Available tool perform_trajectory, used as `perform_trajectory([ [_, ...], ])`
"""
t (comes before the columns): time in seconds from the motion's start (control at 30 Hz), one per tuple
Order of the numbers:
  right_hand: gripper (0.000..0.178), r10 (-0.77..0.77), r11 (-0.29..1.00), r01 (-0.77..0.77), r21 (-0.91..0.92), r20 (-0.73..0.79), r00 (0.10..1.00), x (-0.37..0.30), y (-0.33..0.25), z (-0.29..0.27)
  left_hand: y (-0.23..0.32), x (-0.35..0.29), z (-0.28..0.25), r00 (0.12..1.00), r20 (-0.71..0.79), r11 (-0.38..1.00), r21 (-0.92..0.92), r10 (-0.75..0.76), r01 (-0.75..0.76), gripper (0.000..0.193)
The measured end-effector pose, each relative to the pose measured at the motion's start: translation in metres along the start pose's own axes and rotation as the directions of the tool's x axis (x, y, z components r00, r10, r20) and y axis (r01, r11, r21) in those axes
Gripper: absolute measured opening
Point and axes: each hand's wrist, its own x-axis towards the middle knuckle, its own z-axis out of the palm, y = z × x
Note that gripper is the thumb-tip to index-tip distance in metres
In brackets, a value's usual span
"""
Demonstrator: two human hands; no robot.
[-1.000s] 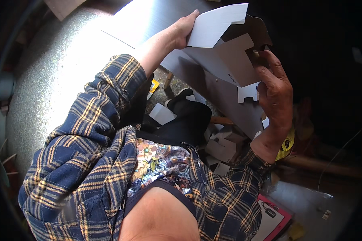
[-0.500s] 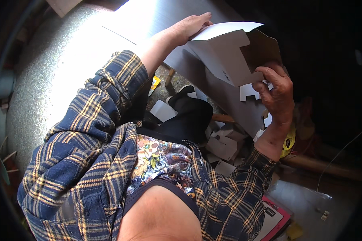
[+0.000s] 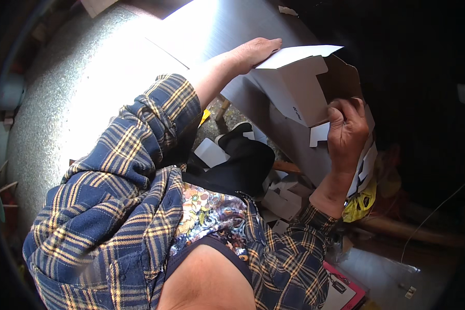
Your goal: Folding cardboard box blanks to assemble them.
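Centrally, white carton (image 3: 300, 92): standing open at its right end, its brown inside showing, it is spanning the gap between the two hands, over the grey table (image 3: 274, 120); whether its underside is touching that surface is, from this angle, hard to tell.
Left hand (image 3: 254, 53): closing on the carton's left end, beside the bright raised flap; its fingertips are mostly hiding.
Right hand (image 3: 349, 130): pinching the carton's open right end, thumb and fingers bending together with little space between them.
White cut-out piece (image 3: 318, 135): lying just below the carton, close to the right wrist, its notched edge showing.
Pile of white boxes (image 3: 284, 199): sitting in shade below the table's edge, some tilting against others.
Single white box (image 3: 211, 153): resting beside the black trousers (image 3: 245, 163), on the speckled floor (image 3: 62, 111).
Yellow bag (image 3: 360, 205): bunching just beyond the right forearm.
Pink-bordered sheet (image 3: 342, 292): lying at lower right, the plaid sleeve (image 3: 307, 248) partly covering it.
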Motion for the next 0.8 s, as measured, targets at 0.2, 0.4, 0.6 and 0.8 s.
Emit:
perform_trajectory([
  [0.2,0.011,0.086,0.990,-0.086,-0.109,-0.006,0.996,0.004,-0.009,-0.005,-0.005,0.008,0.000,0.999,0.031,1.000,0.006,0.018,-0.018,0.045],
  [0.4,0.018,-0.003,0.901,-0.021,-0.433,-0.055,0.999,-0.001,-0.002,0.008,-0.004,0.001,0.006,0.996,0.080,0.995,0.085,0.038,-0.045,0.046],
  [0.6,0.022,-0.048,0.810,0.063,-0.583,0.041,0.998,0.008,-0.010,0.013,-0.007,0.008,-0.002,0.992,-0.014,0.968,-0.224,-0.123,0.117,0.049],
  [0.8,0.021,-0.160,0.775,0.132,-0.618,0.011,0.987,0.010,-0.007,0.024,-0.026,0.021,-0.011,0.969,0.087,0.900,0.359,0.232,-0.247,0.028],
])
